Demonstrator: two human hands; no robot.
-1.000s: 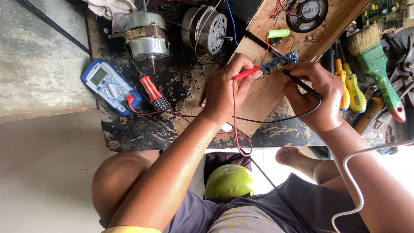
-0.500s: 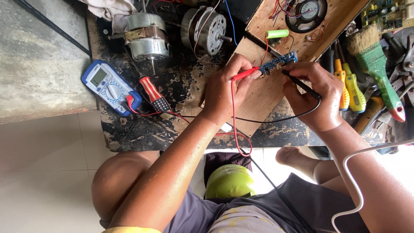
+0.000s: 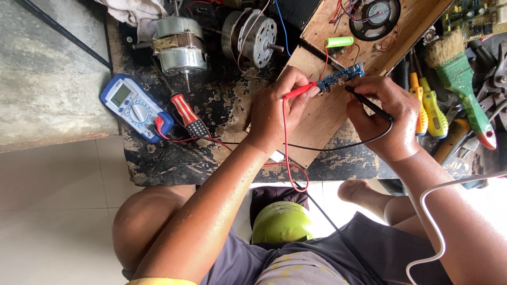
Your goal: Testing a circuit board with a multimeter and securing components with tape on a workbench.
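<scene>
Left hand [image 3: 277, 113] pinches red probe [image 3: 299, 91]; right hand [image 3: 388, 119] pinches black probe [image 3: 369, 104]; both tips touch small blue circuit board [image 3: 340, 78] on plywood panel [image 3: 327, 113]; blue multimeter [image 3: 134, 107] lies well apart, left.

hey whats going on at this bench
A person seated at a worn black workbench is probing a small blue circuit board that lies on a plywood panel. The left hand holds the red probe to the board's near end, and the right hand holds the black probe beside it. Both leads run back to a blue multimeter lying to the left, next to a red-handled screwdriver and two electric motors.
</scene>
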